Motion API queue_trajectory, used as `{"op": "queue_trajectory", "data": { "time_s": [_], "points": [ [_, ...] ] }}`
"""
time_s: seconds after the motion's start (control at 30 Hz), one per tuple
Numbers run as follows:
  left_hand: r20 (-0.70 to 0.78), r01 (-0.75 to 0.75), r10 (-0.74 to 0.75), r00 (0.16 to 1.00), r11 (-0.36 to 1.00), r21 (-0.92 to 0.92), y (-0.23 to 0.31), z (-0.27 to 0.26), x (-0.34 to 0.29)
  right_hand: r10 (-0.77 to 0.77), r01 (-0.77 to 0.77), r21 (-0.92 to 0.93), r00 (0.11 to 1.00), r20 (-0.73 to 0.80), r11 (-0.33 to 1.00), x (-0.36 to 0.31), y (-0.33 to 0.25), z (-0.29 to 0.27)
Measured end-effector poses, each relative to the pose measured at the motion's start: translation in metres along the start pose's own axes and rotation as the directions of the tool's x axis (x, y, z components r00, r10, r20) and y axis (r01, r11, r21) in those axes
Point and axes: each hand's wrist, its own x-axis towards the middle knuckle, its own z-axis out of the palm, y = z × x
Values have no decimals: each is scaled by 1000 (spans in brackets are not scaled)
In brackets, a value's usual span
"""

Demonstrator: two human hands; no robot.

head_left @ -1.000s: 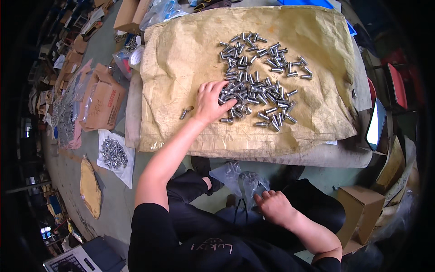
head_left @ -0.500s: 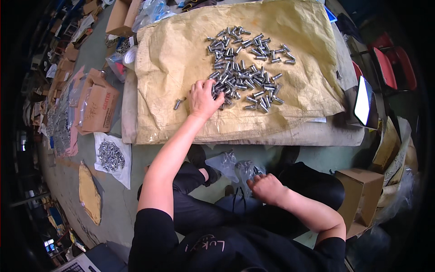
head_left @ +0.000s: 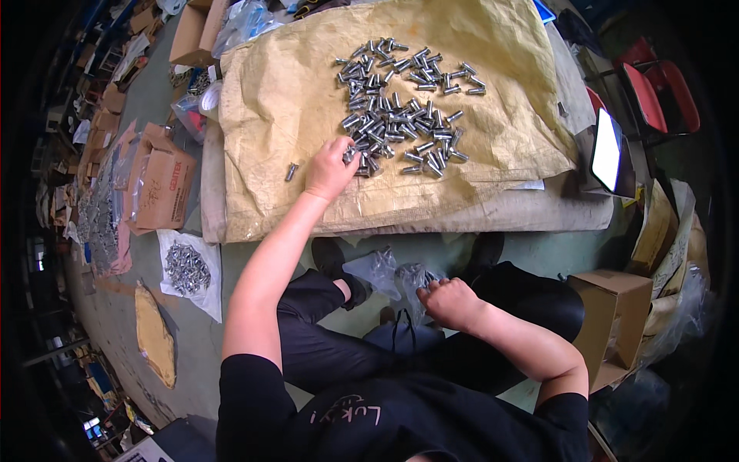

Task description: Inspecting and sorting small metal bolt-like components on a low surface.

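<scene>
A loose heap of shiny metal bolts (head_left: 396,115) lies on a tan woven sheet (head_left: 269,92). At the heap's near left edge, my left hand (head_left: 331,171) is closed, its thumb and fingers curled round bolts; how many is hidden. One stray bolt (head_left: 291,172) rests on the sheet left of that hand. Below the table's near edge, my right hand (head_left: 453,303) is closed at the mouth of a clear plastic bag (head_left: 413,281) with metal pieces inside. Its fingertips are partly hidden. A second clear bag (head_left: 375,271) is just left of it.
On the floor at left are a white sheet (head_left: 209,300) bearing more bolts and an open cardboard box (head_left: 163,185). Another cardboard box (head_left: 608,312) stands by my right side. A tablet-like screen (head_left: 606,152) sits at the table's right end, near a red chair (head_left: 645,96).
My left hand has drawn its fingers together at the heap's edge, with a bolt now showing in its grip. My right hand stays by the plastic bag. The whole view has shifted slightly.
</scene>
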Motion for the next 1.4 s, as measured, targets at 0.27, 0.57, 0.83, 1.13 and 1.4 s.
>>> {"op": "queue_trajectory", "data": {
  "time_s": [0.27,0.57,0.83,1.13,1.4],
  "points": [
    [539,454,-632,557,-311,-835,-15,-34,37,-8,8,12,1000,-19,1000,-2,3,-5],
    [638,-40,-501,584,-803,-594,-2,-30,32,-19,19,-14,999,-44,1000,0,2,-1],
    [713,463,-347,610,-574,-676,51,-61,-22,66,-50,86,980,-186,995,3,5,-22],
    [802,644,-154,578,-518,-563,134,-96,-118,434,231,944,844,-315,234,2,-21,-64],
    [683,681,-256,684,-109,-724,170,-107,-163,245,348,914,886,-393,209,-3,-41,-40]
  ]
}}
